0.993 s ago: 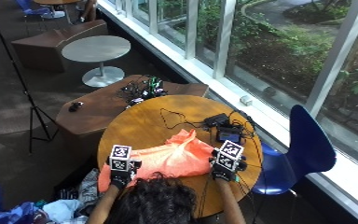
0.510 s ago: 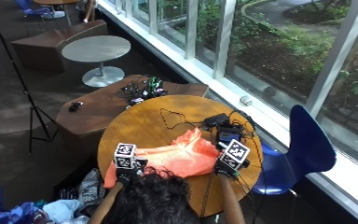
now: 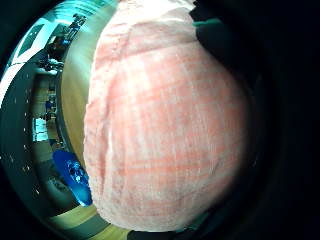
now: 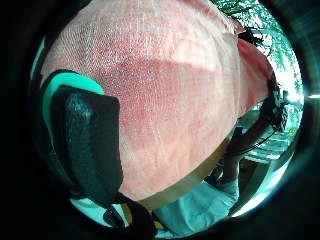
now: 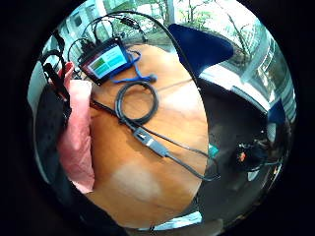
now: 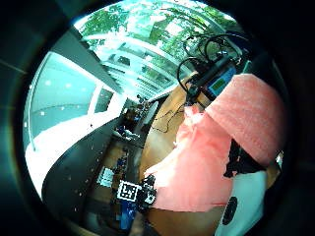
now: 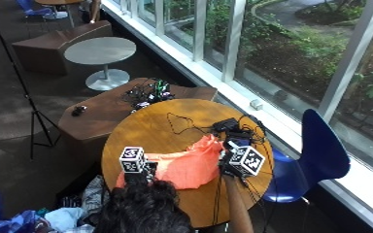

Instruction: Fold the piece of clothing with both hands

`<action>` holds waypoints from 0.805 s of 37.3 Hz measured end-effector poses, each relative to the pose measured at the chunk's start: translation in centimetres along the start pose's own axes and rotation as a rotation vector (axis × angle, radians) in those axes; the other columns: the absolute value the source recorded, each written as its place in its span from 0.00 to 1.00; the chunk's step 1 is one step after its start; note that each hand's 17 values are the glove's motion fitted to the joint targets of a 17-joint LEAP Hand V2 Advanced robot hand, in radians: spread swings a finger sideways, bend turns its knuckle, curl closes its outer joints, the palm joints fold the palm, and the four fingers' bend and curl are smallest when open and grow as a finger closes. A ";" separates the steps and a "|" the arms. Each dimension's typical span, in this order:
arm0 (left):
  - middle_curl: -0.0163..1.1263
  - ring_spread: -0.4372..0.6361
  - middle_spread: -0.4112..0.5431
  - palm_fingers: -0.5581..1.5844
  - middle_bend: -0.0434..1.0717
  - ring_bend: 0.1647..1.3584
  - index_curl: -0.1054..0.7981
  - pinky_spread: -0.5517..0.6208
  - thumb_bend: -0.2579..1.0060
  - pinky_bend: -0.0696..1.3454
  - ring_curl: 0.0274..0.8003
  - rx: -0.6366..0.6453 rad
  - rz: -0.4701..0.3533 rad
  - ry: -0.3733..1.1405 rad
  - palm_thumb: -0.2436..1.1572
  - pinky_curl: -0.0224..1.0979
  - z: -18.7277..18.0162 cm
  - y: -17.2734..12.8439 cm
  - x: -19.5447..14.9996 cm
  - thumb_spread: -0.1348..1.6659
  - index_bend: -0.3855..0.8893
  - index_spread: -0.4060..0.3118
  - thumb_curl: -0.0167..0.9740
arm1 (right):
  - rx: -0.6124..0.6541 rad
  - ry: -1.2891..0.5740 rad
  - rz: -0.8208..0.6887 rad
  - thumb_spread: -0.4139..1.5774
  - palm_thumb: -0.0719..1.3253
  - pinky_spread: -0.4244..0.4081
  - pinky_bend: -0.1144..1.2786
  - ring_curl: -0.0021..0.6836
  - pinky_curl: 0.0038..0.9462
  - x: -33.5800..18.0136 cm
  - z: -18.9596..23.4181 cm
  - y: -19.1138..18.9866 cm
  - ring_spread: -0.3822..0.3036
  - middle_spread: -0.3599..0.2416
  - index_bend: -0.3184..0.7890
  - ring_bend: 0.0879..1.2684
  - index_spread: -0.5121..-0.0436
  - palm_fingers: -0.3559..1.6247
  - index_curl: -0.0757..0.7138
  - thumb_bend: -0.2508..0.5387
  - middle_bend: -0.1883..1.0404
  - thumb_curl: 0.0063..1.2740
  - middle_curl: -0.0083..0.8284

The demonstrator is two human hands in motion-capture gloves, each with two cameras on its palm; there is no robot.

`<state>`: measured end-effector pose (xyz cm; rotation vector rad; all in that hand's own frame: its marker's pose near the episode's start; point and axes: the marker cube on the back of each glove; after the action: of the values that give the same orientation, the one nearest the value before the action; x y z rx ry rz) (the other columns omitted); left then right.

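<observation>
An orange-pink garment (image 7: 188, 166) hangs bunched over the near side of the round wooden table (image 7: 151, 127). My left hand (image 7: 136, 171) grips its left end near the table's front edge. My right hand (image 7: 233, 164) grips the right end, which is raised into a peak. The cloth (image 3: 165, 135) fills the left little finger side palm view. In the left thumb side palm view my thumb (image 4: 87, 142) presses on the cloth (image 4: 170, 90). The garment (image 5: 78, 132) lies against my right glove, and the right thumb side palm view shows it (image 6: 206, 167) stretched toward the other hand (image 6: 145, 192).
A small screen device (image 5: 106, 60) and coiled black cables (image 5: 137, 102) lie on the table beside my right hand. More cables (image 7: 181, 121) sit at the far side. A blue chair (image 7: 322, 145) stands at the right and a low brown table (image 7: 102, 112) beyond.
The garment lay spread flat a second ago. Its right side is now lifted and bunched into a peak by my right hand. The left hand has barely shifted.
</observation>
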<state>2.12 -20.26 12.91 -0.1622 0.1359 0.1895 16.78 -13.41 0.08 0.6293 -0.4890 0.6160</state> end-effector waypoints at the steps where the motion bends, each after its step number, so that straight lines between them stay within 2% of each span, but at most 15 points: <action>1: 0.31 0.67 0.49 0.37 0.19 0.30 0.51 0.72 0.20 0.44 0.38 0.021 -0.001 0.028 0.16 0.41 -0.5 0.4 -0.2 0.91 0.43 0.42 0.15 | 0.006 -0.025 -0.038 0.51 0.81 0.06 0.55 0.67 0.41 -1.7 -0.3 0.4 0.16 0.21 0.40 0.54 0.49 0.78 0.39 0.34 0.55 0.46 0.74; 6: 0.31 0.64 0.47 0.40 0.21 0.32 0.51 0.70 0.21 0.44 0.38 0.177 -0.032 0.130 0.18 0.40 -4.5 3.8 -2.1 0.91 0.42 0.43 0.15 | 0.030 -0.135 -0.261 0.48 0.82 0.06 0.55 0.67 0.41 -11.6 0.0 2.8 0.16 0.20 0.39 0.54 0.48 0.77 0.40 0.31 0.52 0.48 0.74; 12: 0.32 0.59 0.43 0.43 0.22 0.33 0.50 0.66 0.23 0.44 0.38 0.271 -0.107 0.188 0.23 0.39 -6.8 7.7 -6.1 0.92 0.41 0.42 0.18 | 0.025 -0.148 -0.516 0.45 0.82 0.06 0.55 0.67 0.41 -22.6 2.5 8.1 0.16 0.19 0.40 0.52 0.47 0.78 0.42 0.28 0.50 0.49 0.74; 14: 0.33 0.58 0.42 0.43 0.22 0.33 0.49 0.65 0.24 0.43 0.38 0.294 -0.150 0.211 0.25 0.39 -7.3 9.1 -7.6 0.92 0.41 0.42 0.18 | 0.064 -0.017 -0.597 0.43 0.82 0.06 0.54 0.67 0.40 -24.5 3.8 9.2 0.16 0.18 0.39 0.52 0.46 0.78 0.42 0.28 0.49 0.50 0.74; 17: 0.34 0.57 0.42 0.44 0.22 0.33 0.49 0.64 0.25 0.43 0.39 0.341 -0.217 0.256 0.27 0.39 -7.8 11.2 -9.9 0.93 0.41 0.41 0.20 | 0.170 0.358 -0.717 0.42 0.83 0.06 0.54 0.67 0.40 -25.4 6.7 10.2 0.16 0.16 0.39 0.52 0.46 0.78 0.42 0.28 0.48 0.51 0.73; 18: 0.34 0.56 0.41 0.44 0.22 0.33 0.49 0.64 0.25 0.44 0.39 0.357 -0.237 0.275 0.27 0.39 -7.9 11.9 -10.5 0.93 0.41 0.41 0.20 | 0.175 0.418 -0.755 0.41 0.83 0.06 0.54 0.67 0.40 -26.3 7.8 11.3 0.16 0.15 0.39 0.51 0.46 0.78 0.43 0.28 0.47 0.51 0.73; 24: 0.35 0.55 0.41 0.45 0.22 0.32 0.48 0.62 0.27 0.43 0.39 0.455 -0.370 0.371 0.31 0.39 -8.0 16.3 -14.5 0.93 0.41 0.41 0.21 | -0.066 0.312 -0.942 0.41 0.82 0.05 0.53 0.67 0.40 -32.3 15.1 22.5 0.14 0.13 0.38 0.51 0.45 0.78 0.43 0.28 0.45 0.52 0.71; 28: 0.35 0.54 0.40 0.46 0.22 0.31 0.49 0.61 0.29 0.42 0.38 0.471 -0.441 0.392 0.34 0.38 -7.6 18.9 -16.4 0.94 0.42 0.41 0.23 | -0.161 0.349 -1.035 0.42 0.82 0.04 0.53 0.67 0.40 -32.3 17.6 27.9 0.14 0.12 0.37 0.52 0.43 0.78 0.42 0.28 0.45 0.52 0.71; 30: 0.35 0.53 0.40 0.47 0.22 0.31 0.49 0.61 0.30 0.41 0.38 0.471 -0.469 0.402 0.36 0.38 -7.3 20.0 -17.2 0.94 0.42 0.41 0.24 | -0.169 0.384 -1.074 0.42 0.81 0.04 0.53 0.67 0.40 -31.9 18.7 29.9 0.13 0.11 0.37 0.51 0.43 0.78 0.42 0.27 0.44 0.52 0.70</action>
<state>-19.42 -5.12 5.42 0.2412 0.5297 -0.3476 -30.03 -18.56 6.20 0.5045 0.1872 -0.3274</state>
